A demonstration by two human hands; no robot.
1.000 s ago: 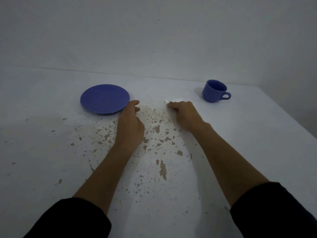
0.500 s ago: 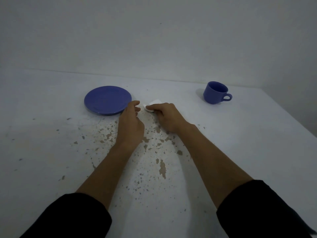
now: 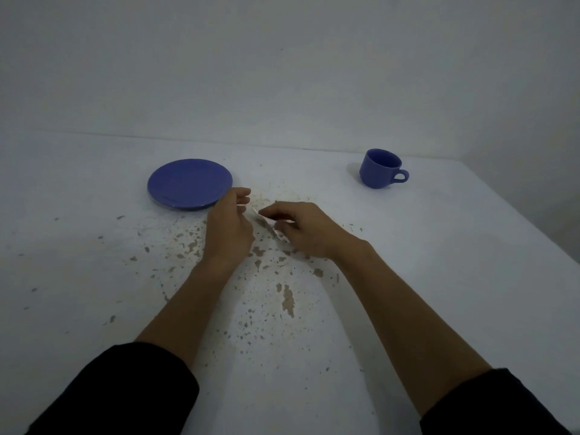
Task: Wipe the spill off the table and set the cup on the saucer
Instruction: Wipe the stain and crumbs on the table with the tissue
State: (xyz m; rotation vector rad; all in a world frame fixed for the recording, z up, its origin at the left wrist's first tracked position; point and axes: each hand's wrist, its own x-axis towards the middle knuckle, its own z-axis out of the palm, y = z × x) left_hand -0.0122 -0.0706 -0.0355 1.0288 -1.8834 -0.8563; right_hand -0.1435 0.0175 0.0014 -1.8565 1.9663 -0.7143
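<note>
A blue saucer (image 3: 190, 183) lies on the white table (image 3: 439, 262) at the back left. A blue cup (image 3: 379, 168) stands upright at the back right, handle pointing right, far from the saucer. My right hand (image 3: 306, 232) pinches a small white tissue (image 3: 266, 221) against the table in the middle. My left hand (image 3: 229, 227) rests just left of it, fingers loosely curled beside the saucer's near edge, holding nothing. Brownish specks and stains (image 3: 287, 298) are scattered over the table's middle, around and in front of both hands.
A plain pale wall (image 3: 282, 73) rises behind the table. The table's right edge (image 3: 533, 227) runs diagonally at the far right. My dark sleeves fill the bottom corners.
My right hand has slid the tissue leftward and nearer to me, from beside the cup's side to next to my left hand. The left hand has barely moved.
</note>
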